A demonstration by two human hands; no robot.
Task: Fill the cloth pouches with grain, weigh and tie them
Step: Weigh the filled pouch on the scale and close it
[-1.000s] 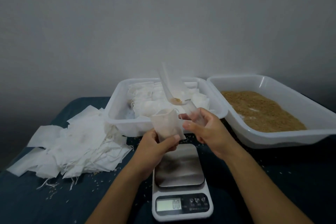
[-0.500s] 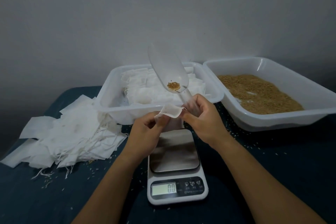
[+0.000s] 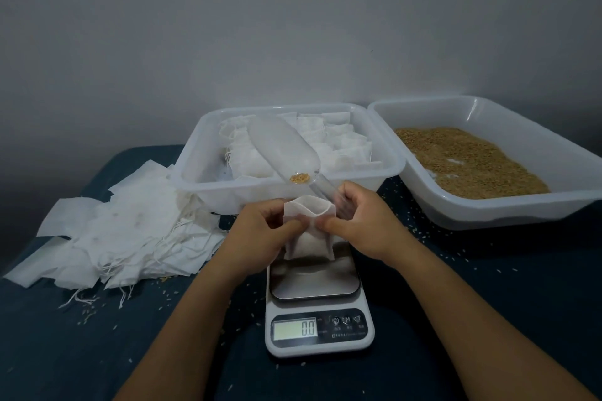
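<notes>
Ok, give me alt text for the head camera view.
Two hands hold a white pouch open over a scale reading 0.0; the right hand also holds a clear scoop. Behind: a pouch tray and a grain tray.

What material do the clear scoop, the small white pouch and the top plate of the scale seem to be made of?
Clear scoop: likely translucent plastic with a frosted look; the pouches behind show through it.
Small white pouch: thin matte cloth, perhaps non-woven; it folds softly.
Scale's top plate: apparently brushed metal, grey with a dull sheen, on a white, probably plastic, body.

Scale (image 3: 318, 303) display reads 0.0; button labels illegible.
</notes>
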